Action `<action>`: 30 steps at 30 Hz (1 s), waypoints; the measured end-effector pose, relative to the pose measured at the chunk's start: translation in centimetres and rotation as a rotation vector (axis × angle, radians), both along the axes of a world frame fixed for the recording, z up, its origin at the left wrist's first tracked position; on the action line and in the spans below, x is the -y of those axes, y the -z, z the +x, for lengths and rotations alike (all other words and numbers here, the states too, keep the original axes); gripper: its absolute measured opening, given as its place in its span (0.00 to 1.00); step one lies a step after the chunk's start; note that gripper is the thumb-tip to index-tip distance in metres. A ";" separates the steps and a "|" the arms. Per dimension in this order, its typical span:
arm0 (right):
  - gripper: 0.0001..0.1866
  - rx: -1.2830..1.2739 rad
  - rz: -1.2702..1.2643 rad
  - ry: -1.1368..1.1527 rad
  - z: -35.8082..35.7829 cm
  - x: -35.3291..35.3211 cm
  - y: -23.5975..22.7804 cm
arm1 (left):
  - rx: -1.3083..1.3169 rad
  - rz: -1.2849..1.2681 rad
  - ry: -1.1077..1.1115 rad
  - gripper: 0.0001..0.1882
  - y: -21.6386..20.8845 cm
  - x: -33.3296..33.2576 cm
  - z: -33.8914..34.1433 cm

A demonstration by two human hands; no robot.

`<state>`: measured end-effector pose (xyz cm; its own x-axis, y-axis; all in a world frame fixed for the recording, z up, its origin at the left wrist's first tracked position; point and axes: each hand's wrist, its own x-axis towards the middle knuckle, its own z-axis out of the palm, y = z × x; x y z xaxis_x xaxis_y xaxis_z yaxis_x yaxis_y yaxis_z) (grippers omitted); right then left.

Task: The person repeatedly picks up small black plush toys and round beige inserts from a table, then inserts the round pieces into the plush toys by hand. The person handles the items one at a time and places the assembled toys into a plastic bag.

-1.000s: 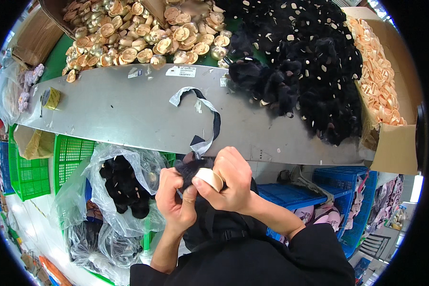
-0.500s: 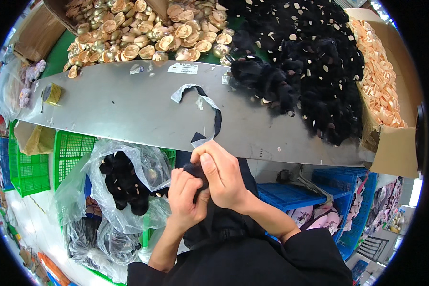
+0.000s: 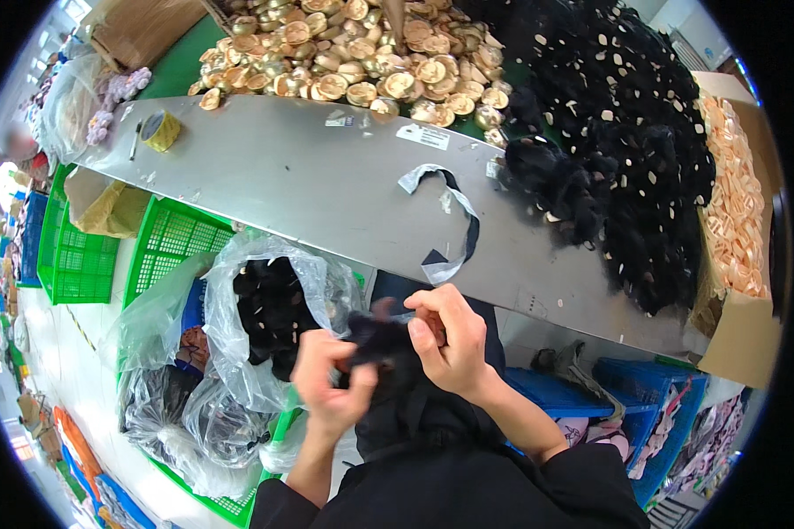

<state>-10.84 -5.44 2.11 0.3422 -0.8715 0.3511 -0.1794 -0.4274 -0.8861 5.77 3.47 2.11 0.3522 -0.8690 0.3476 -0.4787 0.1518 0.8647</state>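
In front of my body, just off the table edge, my left hand (image 3: 333, 379) grips a black plush piece (image 3: 381, 339); both are smeared by motion. My right hand (image 3: 450, 342) is raised at its right, thumb and fingers drawn together in a pinch. A small pale bit shows at those fingertips, too blurred to name. On the metal table (image 3: 326, 181) above my hands lies a curled dark strip (image 3: 474, 234) with whitish backing. Left of my left hand, an open clear plastic bag (image 3: 229, 264) holds black plush pieces (image 3: 273, 309).
Gold half-shells (image 3: 335, 84) are heaped at the back. Black plush pieces with pale spots (image 3: 644, 176) pile up at the right, beside a carton (image 3: 741, 335) of peach-coloured plastic parts (image 3: 734, 212). A yellow tape roll (image 3: 161, 131) sits far left. Green crates (image 3: 172, 234) and blue crates (image 3: 626, 388) stand below.
My hands have moved apart; the right now sits off the plush piece, while the left keeps it. The whole view has shifted, with the table appearing farther right and more tilted.
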 end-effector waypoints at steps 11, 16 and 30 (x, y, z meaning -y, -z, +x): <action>0.06 -0.164 0.092 0.105 -5.0 6.2 -1.8 | 0.491 0.574 -0.330 0.26 7.2 -3.0 8.7; 0.06 -0.305 -0.046 0.112 -5.6 13.9 -2.6 | 0.527 0.606 -0.447 0.37 10.9 -0.8 8.2; 0.25 -0.945 -0.057 0.221 1.5 29.0 1.5 | 0.652 0.629 -0.629 0.29 18.9 3.8 13.6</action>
<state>-9.30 -34.45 0.60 0.3358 -0.9401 0.0594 -0.8875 -0.3369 -0.3143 19.42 -0.35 -16.79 0.7035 -0.6859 0.1861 -0.7088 -0.6576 0.2553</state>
